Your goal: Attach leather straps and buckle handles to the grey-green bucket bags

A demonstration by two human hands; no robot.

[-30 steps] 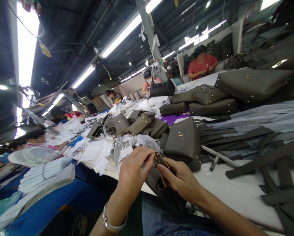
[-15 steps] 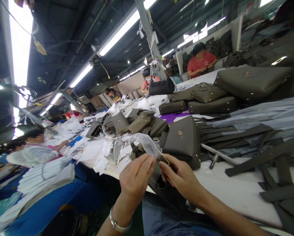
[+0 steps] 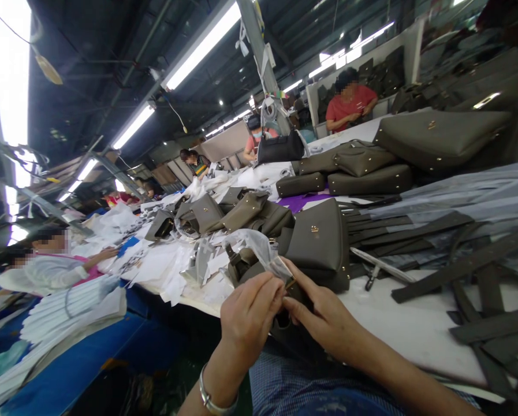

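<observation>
My left hand (image 3: 250,315) and my right hand (image 3: 323,320) meet at the table's near edge, both pinched on a small gold metal buckle (image 3: 290,283). A clear plastic wrap (image 3: 259,245) hangs from the buckle, and my left fingertips hold its end. The buckle belongs to a dark olive handbag (image 3: 284,323) that lies partly under my hands and on my lap. A second olive handbag (image 3: 319,242) stands upright just behind my hands. My left wrist wears a silver bracelet (image 3: 211,398).
Dark leather straps (image 3: 453,266) lie spread over the white table (image 3: 392,323) at the right. More olive bags (image 3: 362,167) and white wrapping paper (image 3: 163,266) cover the table further back. Several people work along the table's left side and at the far end.
The buckle and both hands have shifted slightly right and down. The plastic wrap has been drawn up off the buckle and now stretches out longer above my fingers.
</observation>
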